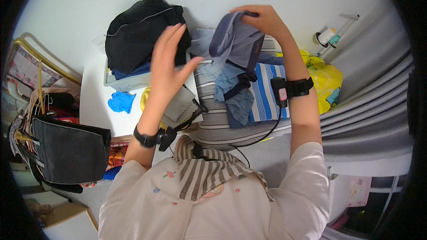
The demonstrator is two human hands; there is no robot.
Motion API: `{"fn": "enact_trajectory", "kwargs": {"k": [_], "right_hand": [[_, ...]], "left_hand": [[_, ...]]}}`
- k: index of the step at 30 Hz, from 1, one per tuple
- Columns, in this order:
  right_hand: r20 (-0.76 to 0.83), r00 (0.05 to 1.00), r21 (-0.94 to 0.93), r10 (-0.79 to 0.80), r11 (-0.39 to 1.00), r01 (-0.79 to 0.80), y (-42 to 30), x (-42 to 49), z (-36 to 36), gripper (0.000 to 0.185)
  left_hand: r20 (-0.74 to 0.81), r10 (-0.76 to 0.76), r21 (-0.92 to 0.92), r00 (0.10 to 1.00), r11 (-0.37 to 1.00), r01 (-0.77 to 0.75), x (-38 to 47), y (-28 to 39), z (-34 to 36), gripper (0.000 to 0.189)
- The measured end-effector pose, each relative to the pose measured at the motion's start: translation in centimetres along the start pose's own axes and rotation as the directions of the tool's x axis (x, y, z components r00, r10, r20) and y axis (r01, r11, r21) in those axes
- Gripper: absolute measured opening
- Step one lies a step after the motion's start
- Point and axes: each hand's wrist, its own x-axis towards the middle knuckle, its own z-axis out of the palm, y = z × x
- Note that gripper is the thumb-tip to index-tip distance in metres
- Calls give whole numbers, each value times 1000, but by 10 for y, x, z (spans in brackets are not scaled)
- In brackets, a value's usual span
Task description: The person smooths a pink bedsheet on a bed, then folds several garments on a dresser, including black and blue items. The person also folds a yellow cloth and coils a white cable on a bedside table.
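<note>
My right hand (263, 19) holds up a grey-blue garment (242, 39) with a dark band, gripped near its top edge. The garment hangs over a pile of crumpled blue cloth (233, 83). Beside that pile is a blue-and-white striped folded cloth (268, 89), lying on a grey striped fabric surface (211, 113). My left hand (168, 63) is raised with its fingers apart and nothing in it, in front of black folded clothing (140, 36) heaped in a light grey bin (130, 83).
A bright blue crumpled cloth (121, 101) and grey cloths with zigzag edges (180, 106) lie on the white table (93, 106). A black bag (71, 151) hangs at the left. At the right are yellow fabric (325, 79), thread spools (326, 36) and a grey curtain (373, 106).
</note>
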Motion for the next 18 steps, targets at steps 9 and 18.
{"fn": "enact_trajectory", "kwargs": {"k": [9, 18], "right_hand": [[-17, 1000, -352, -1, 936, -5, -73, 26, -48, 24], [-18, 988, -278, -153, 950, 142, -53, -6, -132, 42]], "left_hand": [[284, -158, -202, 946, 954, 220, 75, 12, 61, 50], [134, 124, 15, 983, 992, -127, 186, 31, 7, 48]]}}
